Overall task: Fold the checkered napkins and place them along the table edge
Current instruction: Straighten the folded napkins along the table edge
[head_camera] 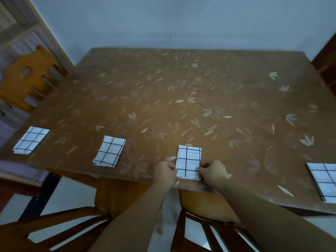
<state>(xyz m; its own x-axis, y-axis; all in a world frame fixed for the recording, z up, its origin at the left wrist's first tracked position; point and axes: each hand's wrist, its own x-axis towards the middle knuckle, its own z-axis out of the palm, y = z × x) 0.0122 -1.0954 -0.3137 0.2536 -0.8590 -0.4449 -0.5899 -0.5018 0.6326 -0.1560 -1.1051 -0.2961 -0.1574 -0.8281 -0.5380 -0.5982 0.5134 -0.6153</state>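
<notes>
Both hands, left (164,172), right (212,172), grip pinching folded rectangular checkered cloth napkin (189,161), glossy floral table (181,99)

Along the near edge of your table (181,88) lie four folded napkins: far-left napkin (31,140), second napkin (109,151), third napkin (189,160) between your left hand (164,172) and right hand (213,172), fourth napkin (324,180) far right.

The napkin (189,162) pinched between my left hand (164,172) and right hand (212,172) at the tabletop's near edge is matt white cloth with a thin black grid. The tabletop (181,88) wears a glossy, smooth brown cover printed with pale leaves. The chairs (54,228) are varnished wood.
</notes>
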